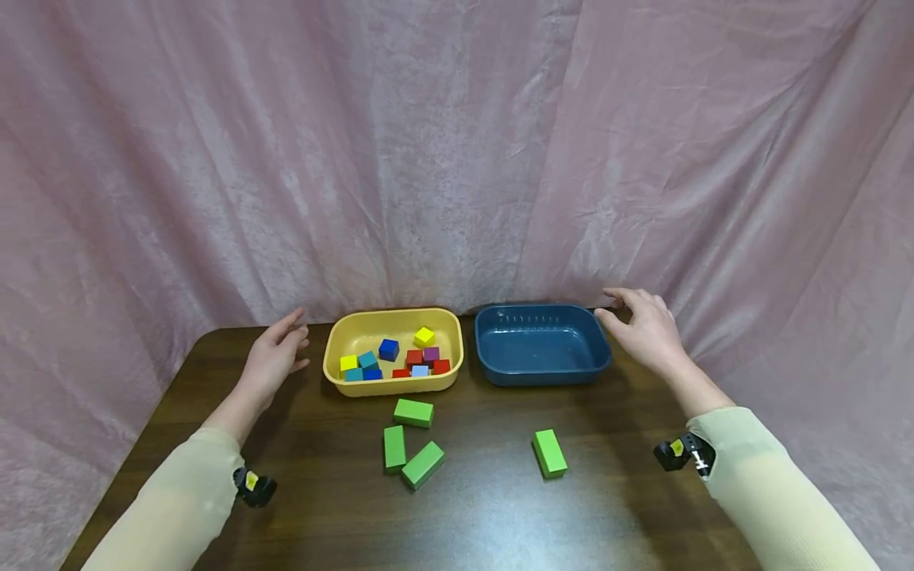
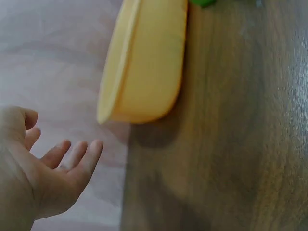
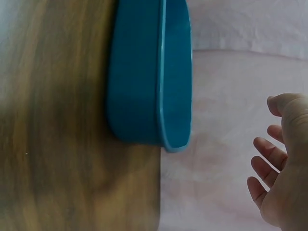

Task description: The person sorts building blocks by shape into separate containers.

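My left hand [image 1: 271, 357] hovers just left of a yellow tray [image 1: 393, 388], holding nothing, its fingers loosely bent. In the left wrist view a gap shows between those fingers [image 2: 89, 161] and the tray's end. Several small coloured cubes, such as a dark blue cube [image 1: 389, 350] and a purple cube [image 1: 432, 355], lie in that tray. To the right of a blue tray [image 1: 543, 376] is my right hand [image 1: 646, 329], relaxed and holding nothing. The right wrist view shows it apart from the blue tray's wall [image 3: 137, 86]. No cubes show inside the blue tray.
Green blocks lie on the brown wooden table [image 1: 471, 507]: one green block [image 1: 413, 412] before the yellow tray, two more close by, and another green block [image 1: 549, 454] before the blue tray. A pink curtain [image 1: 457, 159] hangs behind the trays.
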Demonstrator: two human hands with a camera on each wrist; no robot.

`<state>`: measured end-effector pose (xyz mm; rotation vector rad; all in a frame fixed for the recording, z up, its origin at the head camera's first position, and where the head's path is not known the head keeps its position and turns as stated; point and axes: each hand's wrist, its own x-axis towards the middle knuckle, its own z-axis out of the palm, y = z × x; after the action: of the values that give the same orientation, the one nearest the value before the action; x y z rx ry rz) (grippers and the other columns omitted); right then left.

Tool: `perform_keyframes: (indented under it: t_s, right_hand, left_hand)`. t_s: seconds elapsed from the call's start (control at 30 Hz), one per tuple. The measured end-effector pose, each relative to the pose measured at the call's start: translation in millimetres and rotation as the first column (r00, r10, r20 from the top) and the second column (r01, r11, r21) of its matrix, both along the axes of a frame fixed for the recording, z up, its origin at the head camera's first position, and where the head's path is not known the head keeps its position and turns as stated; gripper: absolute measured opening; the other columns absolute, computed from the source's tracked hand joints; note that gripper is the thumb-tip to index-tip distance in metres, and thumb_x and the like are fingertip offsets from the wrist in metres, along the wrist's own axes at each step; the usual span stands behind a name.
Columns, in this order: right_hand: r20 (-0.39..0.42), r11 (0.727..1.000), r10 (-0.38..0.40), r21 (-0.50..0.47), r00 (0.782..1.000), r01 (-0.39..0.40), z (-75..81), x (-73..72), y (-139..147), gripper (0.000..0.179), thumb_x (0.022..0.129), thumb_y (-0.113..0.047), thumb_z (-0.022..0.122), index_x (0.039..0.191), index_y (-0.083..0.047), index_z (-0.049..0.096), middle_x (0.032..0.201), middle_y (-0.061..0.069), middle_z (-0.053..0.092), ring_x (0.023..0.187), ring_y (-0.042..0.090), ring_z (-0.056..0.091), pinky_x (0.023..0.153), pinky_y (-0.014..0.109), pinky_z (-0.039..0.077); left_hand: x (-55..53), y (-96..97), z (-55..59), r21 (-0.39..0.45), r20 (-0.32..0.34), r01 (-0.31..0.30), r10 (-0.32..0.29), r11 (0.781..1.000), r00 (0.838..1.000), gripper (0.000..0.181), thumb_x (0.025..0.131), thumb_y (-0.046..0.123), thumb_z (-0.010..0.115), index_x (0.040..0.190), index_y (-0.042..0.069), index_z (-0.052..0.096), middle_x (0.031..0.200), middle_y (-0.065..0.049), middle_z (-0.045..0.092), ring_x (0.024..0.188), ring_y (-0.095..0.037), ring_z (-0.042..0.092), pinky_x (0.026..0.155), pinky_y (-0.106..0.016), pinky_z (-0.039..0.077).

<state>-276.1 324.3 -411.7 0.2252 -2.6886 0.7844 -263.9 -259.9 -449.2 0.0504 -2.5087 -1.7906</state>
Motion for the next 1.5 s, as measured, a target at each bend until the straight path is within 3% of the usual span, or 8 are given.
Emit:
perform_keyframes:
  t_s: [0.17, 0.4, 0.6, 0.7, 0.87, 1.0, 1.17, 1.5]
  right_hand:
    - [0.017, 1.0, -0.01, -0.006, 1.0, 0.01, -7.0, -0.5, 6, 0.054, 0.102, -0.041, 0.062, 0.143, -0.007, 0.058, 0.119, 0.018, 0.061, 0.115, 0.039, 0.046, 0.099, 0.056, 0.035]
    - [0.089, 1.0, 0.002, -0.025, 0.996, 0.001, -18.2, -3.0, 13, 0.063, 0.103, -0.045, 0.058, 0.149, -0.002, 0.05, 0.132, 0.025, 0.057, 0.125, 0.046, 0.043, 0.103, 0.06, 0.035]
    - [0.179, 0.998, 0.026, -0.052, 0.983, -0.017, -28.6, -6.8, 18, 0.068, 0.105, -0.045, 0.054, 0.154, 0.001, 0.041, 0.14, 0.029, 0.051, 0.131, 0.048, 0.043, 0.107, 0.062, 0.036]
    - [0.238, 0.995, 0.051, -0.093, 0.97, -0.029, -32.6, -8.1, 19, 0.067, 0.107, -0.04, 0.052, 0.156, 0.003, 0.036, 0.144, 0.031, 0.048, 0.132, 0.047, 0.045, 0.107, 0.062, 0.039]
    - [0.329, 0.983, 0.086, -0.18, 0.94, -0.027, -42.8, -12.0, 22, 0.066, 0.109, -0.036, 0.047, 0.159, 0.002, 0.028, 0.149, 0.033, 0.042, 0.134, 0.048, 0.044, 0.106, 0.061, 0.041]
    - [0.409, 0.935, 0.19, -0.352, 0.893, -0.038, -49.6, -16.1, 25, 0.064, 0.111, -0.027, 0.043, 0.161, 0.002, 0.017, 0.153, 0.037, 0.035, 0.134, 0.051, 0.045, 0.099, 0.06, 0.049]
    - [0.48, 0.822, 0.33, -0.569, 0.813, 0.002, -55.5, -20.8, 29, 0.064, 0.111, -0.019, 0.039, 0.163, -0.001, 0.006, 0.154, 0.04, 0.03, 0.133, 0.055, 0.044, 0.093, 0.061, 0.054]
    - [0.518, 0.758, 0.396, -0.65, 0.758, 0.048, -60.9, -24.8, 36, 0.06, 0.111, -0.012, 0.032, 0.165, -0.009, 0.004, 0.151, 0.04, 0.032, 0.133, 0.053, 0.043, 0.097, 0.064, 0.05]
  left_hand:
    - [15.2, 11.9, 21.1, -0.129, -0.143, -0.019, 0.001, 0.992, 0.99, 0.057, 0.108, 0.038, 0.048, 0.162, 0.023, 0.034, 0.156, -0.018, 0.043, 0.131, -0.035, 0.051, 0.089, -0.026, 0.057]
    - [41.7, 46.0, 45.3, -0.279, -0.349, -0.023, -0.079, 0.96, 0.934, 0.051, 0.106, 0.03, 0.058, 0.155, 0.023, 0.049, 0.143, -0.01, 0.058, 0.125, -0.029, 0.058, 0.094, -0.01, 0.041]
    - [66.5, 75.5, 53.1, -0.441, -0.397, 0.033, -0.228, 0.897, 0.889, 0.052, 0.103, 0.027, 0.064, 0.153, 0.023, 0.051, 0.139, -0.004, 0.058, 0.117, -0.026, 0.059, 0.093, -0.031, 0.054]
    - [79.2, 90.7, 52.7, -0.572, -0.399, 0.012, -0.291, 0.82, 0.87, 0.054, 0.1, 0.03, 0.068, 0.152, 0.027, 0.053, 0.134, -0.002, 0.06, 0.113, -0.025, 0.061, 0.082, -0.043, 0.058]
    - [96.1, 121.3, 47.5, -0.692, -0.381, 0.036, -0.407, 0.721, 0.83, 0.059, 0.094, 0.033, 0.074, 0.15, 0.036, 0.054, 0.128, 0.0, 0.062, 0.111, -0.022, 0.061, 0.071, -0.039, 0.057]
    - [106.2, 150.0, 42.3, -0.726, -0.316, 0.132, -0.498, 0.675, 0.808, 0.06, 0.093, 0.038, 0.075, 0.148, 0.041, 0.054, 0.13, 0.004, 0.061, 0.111, -0.015, 0.058, 0.079, -0.036, 0.057]
    - [111.5, 182.7, 35.7, -0.735, -0.215, 0.261, -0.58, 0.626, 0.786, 0.061, 0.094, 0.041, 0.074, 0.15, 0.044, 0.051, 0.13, 0.008, 0.061, 0.112, -0.011, 0.057, 0.082, -0.035, 0.057]
    - [99.5, 240.3, 12.5, -0.78, -0.045, 0.365, -0.627, 0.508, 0.778, 0.058, 0.094, 0.05, 0.071, 0.148, 0.04, 0.054, 0.127, 0.007, 0.061, 0.11, -0.013, 0.057, 0.08, -0.031, 0.055]
